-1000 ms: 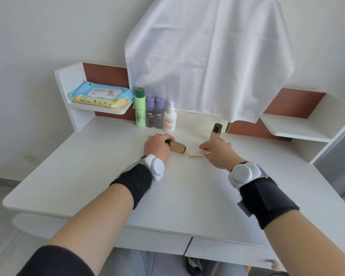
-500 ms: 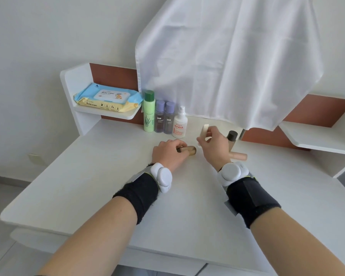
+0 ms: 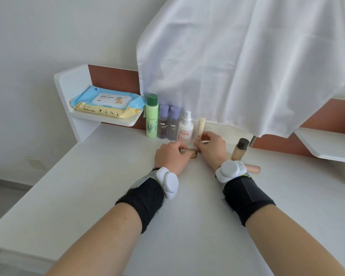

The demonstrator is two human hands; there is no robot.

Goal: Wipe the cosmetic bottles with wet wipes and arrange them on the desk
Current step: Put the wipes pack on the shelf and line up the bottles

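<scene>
Our right hand [image 3: 210, 145] pinches the beige tube [image 3: 201, 126] upright; our left hand [image 3: 171, 156] grips the gold tube [image 3: 189, 152]. Risk: let go crooked, the beige tube topples into the spray bottle [image 3: 185, 129] beside our right hand.

bottle row [image 3: 173, 126]: upright, desk [image 3: 108, 176] back | beige tube [image 3: 201, 126]: upright beside row | gold tube [image 3: 190, 152]: lying | wipes pack [image 3: 106, 104]: shelf [image 3: 108, 121]

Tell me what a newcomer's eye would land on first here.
The big white cloth hanging above the back of the desk dominates the view. Below it, mid-desk, the left grip holds a brown bottle lying flat. The right grip holds a beige tube upright next to the standing bottle row.
</scene>
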